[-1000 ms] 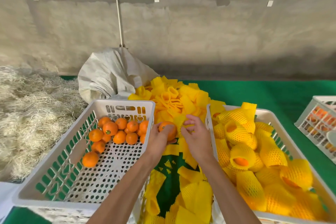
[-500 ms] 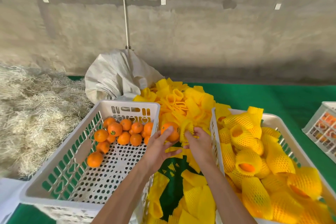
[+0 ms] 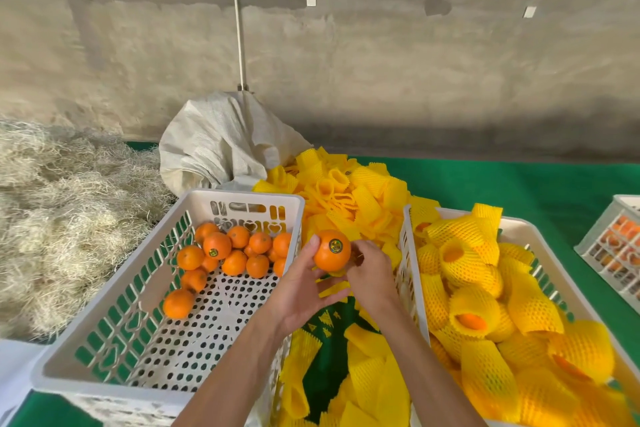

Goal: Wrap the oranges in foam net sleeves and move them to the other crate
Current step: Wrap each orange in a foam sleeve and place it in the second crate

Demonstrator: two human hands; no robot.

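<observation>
Fingers point(image 3: 313, 246) of the left hand point(image 3: 301, 291) curl round one bare orange point(image 3: 331, 251), gripping it between the two crates, its round sticker facing up. The right hand point(image 3: 372, 274) sits just beside it, fingers bent at a yellow foam net sleeve point(image 3: 337, 288) beneath the fruit; whether they pinch it I cannot tell. About thirteen unwrapped oranges point(image 3: 221, 255) lie bunched at the far end of the left crate point(image 3: 114, 333). The right crate point(image 3: 410, 274) is heaped with sleeved oranges point(image 3: 464, 260), too overlapped to count. Loose sleeves point(image 3: 349, 194) pile on the green bench point(image 3: 519, 184) behind. Since half a second ago the orange has turned its sticker upward and the sleeve has dropped below it.
</observation>
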